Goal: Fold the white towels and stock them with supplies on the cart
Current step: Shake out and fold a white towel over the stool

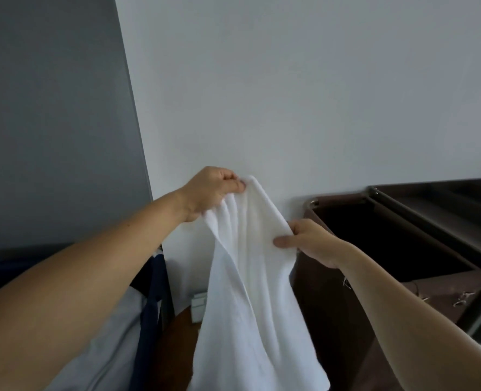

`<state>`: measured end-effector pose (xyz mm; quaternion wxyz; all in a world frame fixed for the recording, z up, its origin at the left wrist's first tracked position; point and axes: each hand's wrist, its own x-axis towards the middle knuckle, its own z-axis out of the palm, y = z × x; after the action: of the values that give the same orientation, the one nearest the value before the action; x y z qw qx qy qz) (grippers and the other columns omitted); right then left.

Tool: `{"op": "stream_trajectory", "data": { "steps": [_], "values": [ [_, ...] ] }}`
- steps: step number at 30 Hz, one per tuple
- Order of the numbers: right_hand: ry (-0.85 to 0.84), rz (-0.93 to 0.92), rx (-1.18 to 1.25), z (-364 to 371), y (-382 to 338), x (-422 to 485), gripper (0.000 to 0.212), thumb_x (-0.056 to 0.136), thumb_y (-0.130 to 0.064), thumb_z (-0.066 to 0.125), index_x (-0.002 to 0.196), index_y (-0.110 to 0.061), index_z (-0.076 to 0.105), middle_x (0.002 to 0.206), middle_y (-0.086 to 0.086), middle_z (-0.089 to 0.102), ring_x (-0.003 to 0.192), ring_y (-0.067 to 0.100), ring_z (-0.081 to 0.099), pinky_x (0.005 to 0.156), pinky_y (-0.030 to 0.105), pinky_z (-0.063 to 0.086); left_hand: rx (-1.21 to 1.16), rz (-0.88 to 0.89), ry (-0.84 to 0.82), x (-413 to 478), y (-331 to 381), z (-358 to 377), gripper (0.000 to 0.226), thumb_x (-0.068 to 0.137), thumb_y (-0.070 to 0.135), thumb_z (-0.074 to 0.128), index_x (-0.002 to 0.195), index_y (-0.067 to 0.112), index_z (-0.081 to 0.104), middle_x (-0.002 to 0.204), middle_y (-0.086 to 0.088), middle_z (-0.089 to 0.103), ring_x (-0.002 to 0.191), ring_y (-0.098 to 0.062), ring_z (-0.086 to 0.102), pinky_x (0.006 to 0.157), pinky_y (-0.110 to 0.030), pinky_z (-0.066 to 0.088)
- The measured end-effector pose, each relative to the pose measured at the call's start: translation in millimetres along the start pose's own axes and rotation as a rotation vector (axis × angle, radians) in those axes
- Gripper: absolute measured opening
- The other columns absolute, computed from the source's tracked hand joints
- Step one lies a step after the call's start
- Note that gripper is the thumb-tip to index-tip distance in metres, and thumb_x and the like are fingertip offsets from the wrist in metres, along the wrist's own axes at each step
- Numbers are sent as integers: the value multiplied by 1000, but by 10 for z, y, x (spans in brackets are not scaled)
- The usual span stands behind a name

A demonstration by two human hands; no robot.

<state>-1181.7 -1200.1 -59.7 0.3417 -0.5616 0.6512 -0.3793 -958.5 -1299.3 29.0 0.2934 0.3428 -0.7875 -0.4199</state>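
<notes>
Here a single white towel (250,292) hangs in the air in front of the pale wall (290,94), held up by its top edge and clear of any surface. The left hand (211,190) is raised higher and pinches one end of that edge between thumb and curled fingers. The right hand (307,241) sits lower and closer to the body, its thumb laid across the front of the cloth and its fingers wrapped behind the other end.

Because the hands are close together and at different heights, the edge between them bunches into soft ridges and the rest drops in loose folds toward the floor (177,342). Holding it high lets the towel's own weight pull it straight, which I take to be the start of a fold, not the end of one; no crease is set yet.

The cart (431,210) stands just to the right against the wall. Its brown laundry bag (332,292) gapes open beside the towel, and dark trays sit further right. What those trays hold is hard to make out at this angle. At lower left lies what looks like a bed (106,342) with pale sheets and a dark band, a likely flat spot for finishing the fold. Spreading the hands apart would probably come first.
</notes>
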Motion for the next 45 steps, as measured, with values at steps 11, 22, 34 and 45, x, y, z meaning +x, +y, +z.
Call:
{"op": "stream_trajectory", "data": {
  "steps": [11,22,34,45],
  "values": [
    [86,-270,-299,-52,-565,36,29,77,-31,81,71,-6,66,60,-1,52,51,6,44,47,19,35,400,11,-308,-16,-217,380,30,86,44,73,100,18,70,72,11,60,66,-7,55,64,-20,43],
    [68,13,-8,-141,43,-46,16,90,-23,70,90,-8,74,92,6,76,88,26,72,82,31,55,174,-105,-8,102,-186,-18,21,89,28,66,93,8,63,89,-2,61,82,-21,59,71,-29,45],
    [128,-166,-368,-125,-267,79,35,86,-37,71,65,-14,56,52,-13,49,50,3,45,47,17,34,238,20,-133,81,-249,274,26,96,32,62,88,7,67,83,-5,64,75,-18,58,72,-33,48],
    [161,-213,-341,-212,-319,56,42,84,-30,75,58,-13,47,54,-10,43,49,4,39,47,18,30,240,-47,-250,44,-355,353,67,83,39,76,142,37,44,88,13,63,81,3,61,65,-13,46]
  ]
}}
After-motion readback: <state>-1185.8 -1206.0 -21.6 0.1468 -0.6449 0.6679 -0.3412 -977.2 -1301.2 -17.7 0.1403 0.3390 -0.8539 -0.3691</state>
